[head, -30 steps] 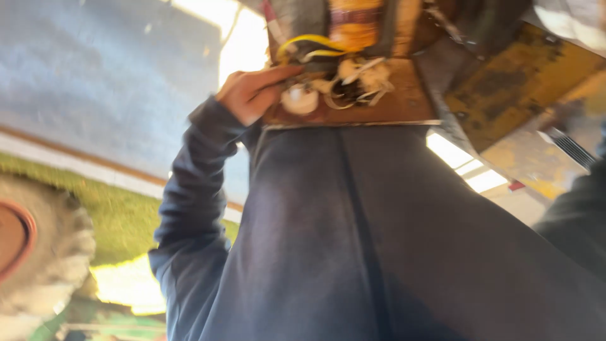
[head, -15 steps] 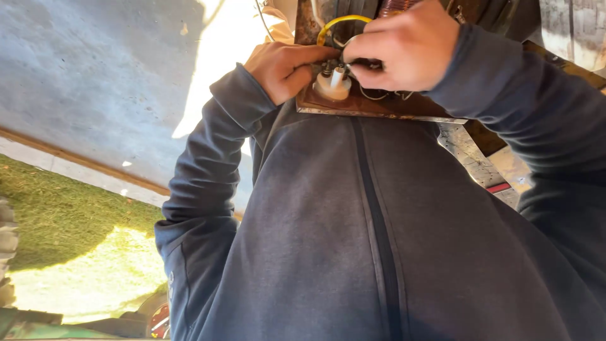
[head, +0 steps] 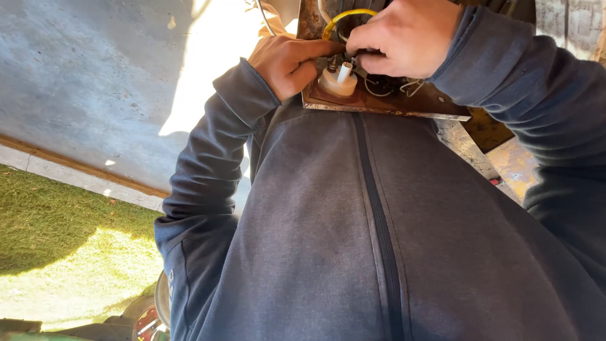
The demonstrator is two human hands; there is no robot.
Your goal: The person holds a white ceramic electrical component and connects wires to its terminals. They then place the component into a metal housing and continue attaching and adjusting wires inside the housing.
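A rusty brown metal plate (head: 404, 104) rests against my chest at the top of the view. A white round plastic fitting (head: 338, 80) with a short white stem stands on it, with a yellow wire (head: 344, 15) looping above and thin pale wires (head: 410, 86) to its right. My left hand (head: 287, 62) lies at the plate's left edge, fingers curled, its fingertips on a small dark part just above the fitting. My right hand (head: 404, 36) comes in from the right and pinches the dark wiring right above the fitting. Both hands almost touch.
My dark grey zip sweatshirt (head: 353, 240) fills most of the view. A grey concrete floor (head: 88, 76) lies to the left, with green artificial turf (head: 57, 246) below it. A worn yellow and rusty surface (head: 505, 158) shows to the right of the plate.
A second ago only my left hand was at the plate. My right hand has come in and closed on the wiring above the white fitting, and the view has tilted.
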